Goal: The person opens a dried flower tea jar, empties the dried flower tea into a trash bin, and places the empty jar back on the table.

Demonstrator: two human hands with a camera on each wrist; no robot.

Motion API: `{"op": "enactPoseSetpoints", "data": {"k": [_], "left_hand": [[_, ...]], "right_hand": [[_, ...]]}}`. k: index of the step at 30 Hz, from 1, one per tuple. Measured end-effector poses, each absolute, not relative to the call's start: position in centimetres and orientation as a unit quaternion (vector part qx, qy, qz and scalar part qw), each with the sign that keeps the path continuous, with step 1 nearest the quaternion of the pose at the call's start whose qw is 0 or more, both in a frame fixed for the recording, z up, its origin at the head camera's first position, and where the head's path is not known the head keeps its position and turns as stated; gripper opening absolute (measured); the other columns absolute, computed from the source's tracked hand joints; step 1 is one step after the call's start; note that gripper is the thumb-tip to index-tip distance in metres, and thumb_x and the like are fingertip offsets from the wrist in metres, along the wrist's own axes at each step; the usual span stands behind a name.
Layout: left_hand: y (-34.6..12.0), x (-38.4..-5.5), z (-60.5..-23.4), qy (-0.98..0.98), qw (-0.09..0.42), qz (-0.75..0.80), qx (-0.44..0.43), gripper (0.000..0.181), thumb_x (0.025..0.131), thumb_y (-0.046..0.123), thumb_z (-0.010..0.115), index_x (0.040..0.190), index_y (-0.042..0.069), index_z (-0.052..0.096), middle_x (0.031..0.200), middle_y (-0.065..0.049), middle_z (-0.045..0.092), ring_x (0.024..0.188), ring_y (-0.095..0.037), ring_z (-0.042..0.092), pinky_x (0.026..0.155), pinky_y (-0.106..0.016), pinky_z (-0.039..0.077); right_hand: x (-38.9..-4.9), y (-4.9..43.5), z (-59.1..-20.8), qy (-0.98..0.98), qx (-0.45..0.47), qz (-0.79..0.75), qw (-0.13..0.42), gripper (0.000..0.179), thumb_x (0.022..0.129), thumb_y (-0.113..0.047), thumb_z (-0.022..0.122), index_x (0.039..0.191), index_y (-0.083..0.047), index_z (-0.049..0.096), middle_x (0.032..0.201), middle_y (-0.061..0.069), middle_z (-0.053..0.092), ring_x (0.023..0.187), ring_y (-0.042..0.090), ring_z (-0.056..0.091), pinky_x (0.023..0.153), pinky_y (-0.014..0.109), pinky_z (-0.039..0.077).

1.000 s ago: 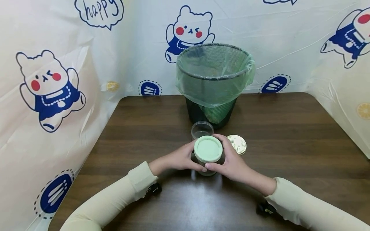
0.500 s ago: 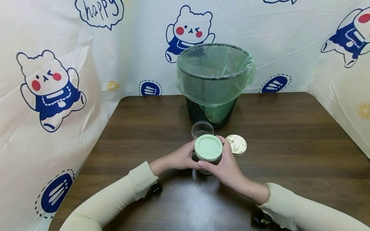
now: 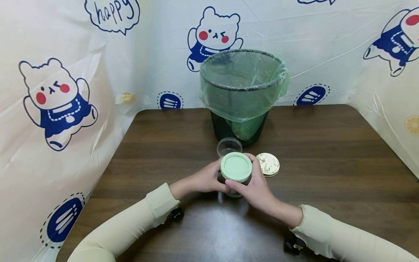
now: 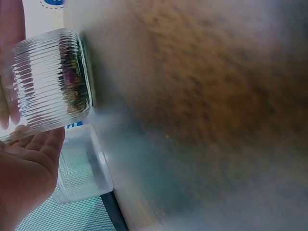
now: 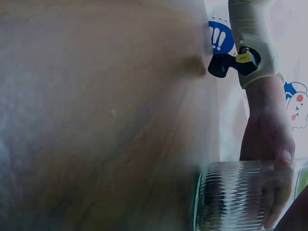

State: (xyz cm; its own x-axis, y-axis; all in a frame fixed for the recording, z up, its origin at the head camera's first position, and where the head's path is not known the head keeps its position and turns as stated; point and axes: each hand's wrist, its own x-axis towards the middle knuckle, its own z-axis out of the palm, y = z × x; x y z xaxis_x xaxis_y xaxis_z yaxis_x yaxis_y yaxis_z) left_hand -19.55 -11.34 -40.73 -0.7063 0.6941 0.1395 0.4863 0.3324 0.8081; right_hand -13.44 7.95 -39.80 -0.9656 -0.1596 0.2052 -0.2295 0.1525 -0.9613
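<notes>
A ribbed clear glass jar [image 4: 48, 79] stands upright on the table, capped by a round pale green lid [image 3: 236, 166]. Dark dried bits, some purplish, lie at its bottom in the left wrist view. My left hand [image 3: 205, 179] grips the jar from the left, its thumb across the front. From the right, my right hand [image 3: 256, 190] curls around the top near the lid, fingers behind and thumb in front close to the left thumb. Just behind the jar sits a clear plastic tub [image 3: 229, 145], partly hidden. A pale gold round disc [image 3: 269, 164] lies right of the jar.
A black mesh waste bin [image 3: 242, 87] lined with a green bag stands behind the tub. The brown wooden table [image 3: 163, 142] reaches back to a printed cloth [image 3: 157, 54] that hangs around its sides.
My right hand has shifted slightly left around the jar, its thumb now farther left at the front and its forearm lower. The left hand has stayed put.
</notes>
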Motion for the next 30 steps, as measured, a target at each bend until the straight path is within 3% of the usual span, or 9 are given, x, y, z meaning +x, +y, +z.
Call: {"op": "enactPoseSetpoints", "data": {"k": [10, 22, 30], "left_hand": [[-11.3, -19.5, -40.6, 0.811, 0.126, 0.448, 0.355, 0.084, 0.073, 0.025, 0.086, 0.142, 0.016, 0.038, 0.129, 0.002, 0.054, 0.115, -0.011, 0.051, 0.101, -0.034, 0.039], [-11.3, -19.6, -40.7, 0.807, 0.132, 0.451, 0.357, 0.087, 0.071, 0.022, 0.088, 0.141, 0.013, 0.038, 0.129, 0.002, 0.053, 0.116, -0.011, 0.050, 0.101, -0.033, 0.039], [-11.3, -19.6, -40.7, 0.806, 0.134, 0.454, 0.356, 0.086, 0.071, 0.020, 0.088, 0.141, 0.013, 0.038, 0.128, 0.002, 0.053, 0.116, -0.010, 0.050, 0.101, -0.032, 0.039]], "right_hand": [[-14.8, 9.4, -40.1, -0.750, 0.210, 0.627, 0.000, 0.078, 0.077, -0.011, 0.082, 0.140, -0.011, 0.034, 0.134, 0.005, 0.048, 0.121, 0.020, 0.044, 0.102, 0.030, 0.033], [-17.5, 11.4, -40.2, -0.696, 0.335, 0.629, -0.085, 0.075, 0.081, -0.007, 0.077, 0.142, -0.008, 0.033, 0.143, 0.007, 0.042, 0.129, 0.024, 0.038, 0.106, 0.028, 0.029], [-17.4, 11.6, -40.1, -0.705, 0.335, 0.620, -0.075, 0.080, 0.080, -0.007, 0.078, 0.145, -0.006, 0.032, 0.141, 0.007, 0.043, 0.131, 0.023, 0.037, 0.108, 0.027, 0.027]]}}
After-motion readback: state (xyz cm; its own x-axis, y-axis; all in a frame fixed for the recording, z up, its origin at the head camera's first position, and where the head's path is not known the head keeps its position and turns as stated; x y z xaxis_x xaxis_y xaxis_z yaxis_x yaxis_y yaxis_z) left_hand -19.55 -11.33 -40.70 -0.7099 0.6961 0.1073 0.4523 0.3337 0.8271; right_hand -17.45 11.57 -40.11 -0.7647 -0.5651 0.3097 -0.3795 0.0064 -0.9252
